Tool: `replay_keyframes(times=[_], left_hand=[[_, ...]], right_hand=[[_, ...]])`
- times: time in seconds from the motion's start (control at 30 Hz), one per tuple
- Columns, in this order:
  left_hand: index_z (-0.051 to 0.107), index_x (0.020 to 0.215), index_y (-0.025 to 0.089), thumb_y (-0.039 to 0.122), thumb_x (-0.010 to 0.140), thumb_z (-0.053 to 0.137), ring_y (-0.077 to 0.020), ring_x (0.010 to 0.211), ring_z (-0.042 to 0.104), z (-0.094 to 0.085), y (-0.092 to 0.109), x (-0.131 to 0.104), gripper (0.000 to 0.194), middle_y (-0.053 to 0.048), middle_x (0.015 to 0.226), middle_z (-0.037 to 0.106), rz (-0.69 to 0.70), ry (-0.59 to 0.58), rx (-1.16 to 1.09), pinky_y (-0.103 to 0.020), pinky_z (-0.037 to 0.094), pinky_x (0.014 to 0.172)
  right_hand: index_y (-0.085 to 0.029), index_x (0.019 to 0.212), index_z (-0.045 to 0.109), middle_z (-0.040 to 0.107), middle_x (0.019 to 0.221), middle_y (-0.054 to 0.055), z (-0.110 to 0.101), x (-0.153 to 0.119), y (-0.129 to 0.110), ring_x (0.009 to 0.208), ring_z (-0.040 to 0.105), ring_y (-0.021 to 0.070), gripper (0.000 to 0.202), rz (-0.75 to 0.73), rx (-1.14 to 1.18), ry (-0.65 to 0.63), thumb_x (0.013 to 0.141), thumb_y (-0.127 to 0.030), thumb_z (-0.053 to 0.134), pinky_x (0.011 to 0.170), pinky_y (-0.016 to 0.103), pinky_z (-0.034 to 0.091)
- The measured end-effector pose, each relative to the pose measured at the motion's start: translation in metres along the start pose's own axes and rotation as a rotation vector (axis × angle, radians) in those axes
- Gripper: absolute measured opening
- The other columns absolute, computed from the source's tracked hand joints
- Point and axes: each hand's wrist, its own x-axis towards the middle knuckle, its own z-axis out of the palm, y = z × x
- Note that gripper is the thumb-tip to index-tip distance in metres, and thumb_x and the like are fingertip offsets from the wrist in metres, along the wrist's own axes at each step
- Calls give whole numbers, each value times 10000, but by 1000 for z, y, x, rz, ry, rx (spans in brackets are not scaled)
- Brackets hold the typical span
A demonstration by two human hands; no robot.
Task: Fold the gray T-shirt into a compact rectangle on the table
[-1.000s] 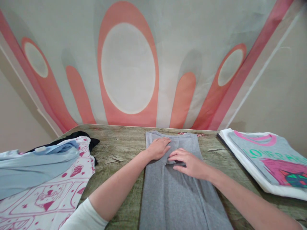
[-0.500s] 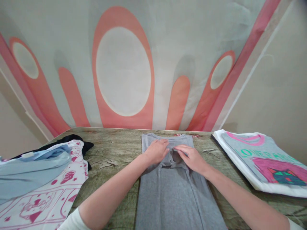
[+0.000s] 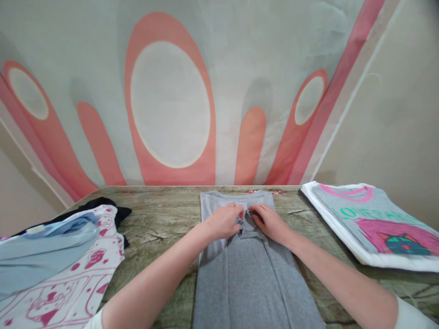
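Note:
A grey shirt [image 3: 255, 278] lies lengthwise on the wooden-patterned table in front of me, its sides folded in to make a long narrow strip. Its neckline points to the far edge. Just below the collar, my left hand [image 3: 226, 221] is closed on the fabric, fingers curled and thumb bent toward them. Facing it from the right, my right hand [image 3: 270, 225] pinches the same bunched patch. Between the two hands the cloth is gathered into small raised wrinkles. The fingertips are partly hidden by the folds.
Unfolded clothes lie in a heap at the left: a light blue garment [image 3: 44, 256], a white one with pink print [image 3: 85, 274] and a black one [image 3: 121, 215]. Folded shirts are stacked at the right, a grey printed shirt [image 3: 380, 224] on top. A patterned backdrop [image 3: 226, 114] rises behind the table [image 3: 164, 210].
My hands have come a little closer together over the bunched cloth. The left fingers, flatter before, are now curled in. The whole view has shifted slightly.

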Motion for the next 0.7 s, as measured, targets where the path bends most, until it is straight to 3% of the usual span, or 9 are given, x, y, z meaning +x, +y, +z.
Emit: replay_keyframes(times=[0.23,0.37,0.5,0.6,0.7], left_hand=[[623,689,179,117,646,502,-192,736,594,-10,0,2,143,-48,729,639,-24,-35,-26,-256,437,687],[641,700,183,152,656,530,-169,717,601,-14,-5,2,123,-20,733,660,31,-26,-167,-237,438,685],[642,831,172,236,774,490,-162,798,604,-9,-10,5,175,-26,858,668,81,-52,-276,-238,445,737],[590,1041,138,233,862,380,-168,952,581,5,-19,7,291,-71,1034,639,50,2,-293,-260,430,848],[497,1210,132,213,897,320,-166,1173,462,23,-32,8,369,-96,1259,525,67,44,-222,-286,327,1000]], right_hand=[[-201,1012,607,604,931,71,-1,2,-1,908,532,195,282,-48,12,-16,828,-104,416,807,356,436],[-211,998,628,603,925,68,0,2,1,890,532,191,311,-60,15,-20,819,-81,409,793,354,440],[-201,971,636,606,919,67,0,2,0,890,531,195,308,-57,10,-18,805,-67,414,798,359,441],[-194,947,635,605,928,64,-4,1,-7,904,533,192,327,-38,28,41,789,-39,396,822,355,435],[-207,915,647,607,933,50,-8,-1,-18,901,539,185,350,-47,56,88,759,-20,396,842,345,425]])
